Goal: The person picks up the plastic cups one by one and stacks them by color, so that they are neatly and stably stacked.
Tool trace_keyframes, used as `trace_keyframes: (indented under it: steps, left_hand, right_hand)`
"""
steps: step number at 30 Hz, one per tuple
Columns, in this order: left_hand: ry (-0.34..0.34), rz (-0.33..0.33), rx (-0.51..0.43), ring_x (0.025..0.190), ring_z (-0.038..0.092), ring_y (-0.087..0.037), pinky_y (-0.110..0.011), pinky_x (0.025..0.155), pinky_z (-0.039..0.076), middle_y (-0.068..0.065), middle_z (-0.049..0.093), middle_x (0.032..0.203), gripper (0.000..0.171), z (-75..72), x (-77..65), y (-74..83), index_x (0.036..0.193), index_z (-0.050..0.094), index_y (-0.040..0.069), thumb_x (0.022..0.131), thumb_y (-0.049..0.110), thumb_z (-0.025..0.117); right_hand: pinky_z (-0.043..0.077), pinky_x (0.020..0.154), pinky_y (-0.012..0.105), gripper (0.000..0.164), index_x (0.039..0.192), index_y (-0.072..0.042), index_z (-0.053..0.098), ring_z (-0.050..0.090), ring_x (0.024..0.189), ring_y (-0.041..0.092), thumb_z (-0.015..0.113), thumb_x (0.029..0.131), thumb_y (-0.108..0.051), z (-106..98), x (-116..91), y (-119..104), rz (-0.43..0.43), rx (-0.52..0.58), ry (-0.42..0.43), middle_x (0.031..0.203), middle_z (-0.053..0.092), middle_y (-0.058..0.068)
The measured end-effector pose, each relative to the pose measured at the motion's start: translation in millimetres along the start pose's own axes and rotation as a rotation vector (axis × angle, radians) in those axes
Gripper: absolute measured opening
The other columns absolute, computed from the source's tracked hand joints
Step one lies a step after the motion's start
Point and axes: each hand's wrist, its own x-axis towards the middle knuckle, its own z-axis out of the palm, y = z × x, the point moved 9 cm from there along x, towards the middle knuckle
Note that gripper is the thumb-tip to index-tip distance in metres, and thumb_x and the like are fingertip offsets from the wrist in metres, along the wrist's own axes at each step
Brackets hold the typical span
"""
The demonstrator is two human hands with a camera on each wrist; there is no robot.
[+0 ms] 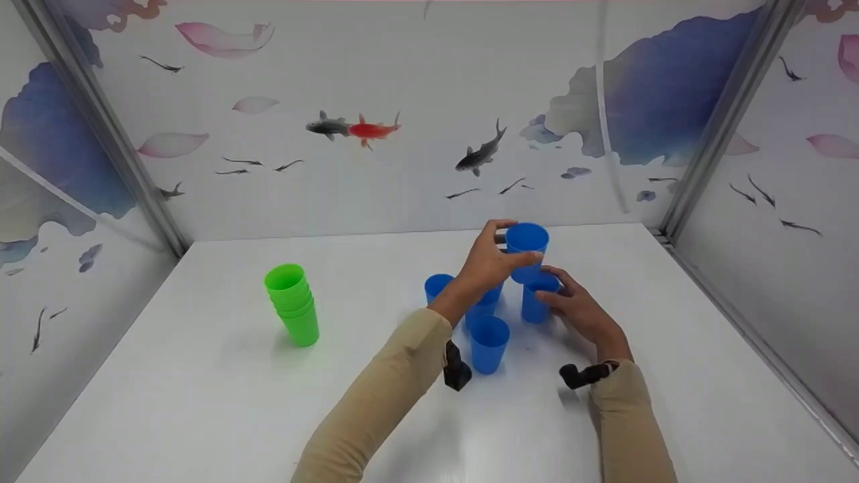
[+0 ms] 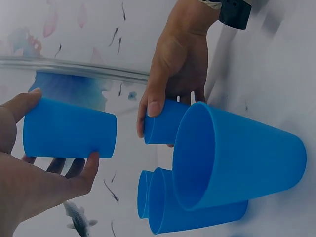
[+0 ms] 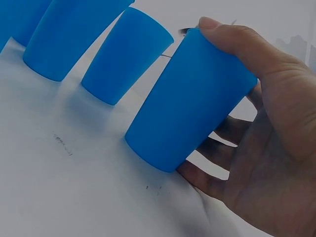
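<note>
My left hand (image 1: 484,263) holds a blue cup (image 1: 527,236) upright in the air, thumb on the near side and fingers round the far side. In the left wrist view, a gap separates this raised cup (image 2: 69,128) from the lower cup (image 2: 165,126). That lower blue cup (image 3: 190,98) stands on the table, and my right hand (image 1: 582,310) grips it, thumb near the rim. To the left of it stand several more blue cups, including a front one (image 1: 490,345) and a left one (image 1: 437,285); my left forearm partly hides some.
A stack of green cups (image 1: 292,305) stands on the left part of the white table (image 1: 221,402). Printed wall panels (image 1: 376,188) enclose the back and sides, with metal posts (image 1: 718,121) at the corners.
</note>
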Motion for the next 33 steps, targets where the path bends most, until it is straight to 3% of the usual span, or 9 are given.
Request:
trace_keyframes:
  steps: [8, 15, 21, 33]
  left_hand:
    - [0.003, -0.020, -0.004, 0.139, 0.050, -0.033, -0.052, 0.111, 0.046, -0.010, 0.047, 0.153, 0.071, 16.0, 9.1, -8.9, 0.149, 0.041, 0.026, 0.088, 0.038, 0.077]
    - [-0.012, -0.028, -0.028, 0.138, 0.050, -0.032, -0.052, 0.111, 0.046, -0.010, 0.048, 0.152, 0.070, 28.7, 14.4, -13.3, 0.149, 0.043, 0.026, 0.088, 0.037, 0.076]
    - [-0.007, -0.043, -0.055, 0.139, 0.049, -0.032, -0.053, 0.112, 0.045, -0.011, 0.048, 0.151, 0.069, 39.3, 16.8, -18.0, 0.149, 0.043, 0.025, 0.089, 0.036, 0.076]
    - [0.028, -0.063, -0.105, 0.138, 0.049, -0.035, -0.052, 0.111, 0.046, -0.013, 0.047, 0.152, 0.068, 39.2, 19.2, -28.5, 0.150, 0.041, 0.025, 0.091, 0.033, 0.075]
  right_hand:
    - [0.024, 0.121, 0.060, 0.091, 0.162, -0.028, 0.011, 0.016, 0.154, 0.046, 0.065, 0.093, -0.053, -1.4, 1.2, -0.4, 0.028, -0.019, 0.000, 0.169, 0.010, 0.018]
    - [0.024, 0.122, 0.059, 0.100, 0.162, -0.027, 0.010, 0.018, 0.154, 0.043, 0.069, 0.088, -0.059, -2.5, 0.8, 3.0, 0.022, -0.017, 0.009, 0.169, 0.013, 0.015]
    - [0.024, 0.122, 0.060, 0.103, 0.162, -0.029, 0.000, 0.016, 0.155, 0.043, 0.069, 0.090, -0.055, -4.7, -0.7, 0.5, 0.008, -0.018, 0.020, 0.170, 0.008, 0.015]
    - [0.023, 0.121, 0.063, 0.090, 0.160, -0.026, 0.020, 0.021, 0.153, 0.044, 0.072, 0.090, -0.048, -4.7, 1.2, 0.0, -0.026, 0.014, 0.034, 0.167, 0.022, 0.017]
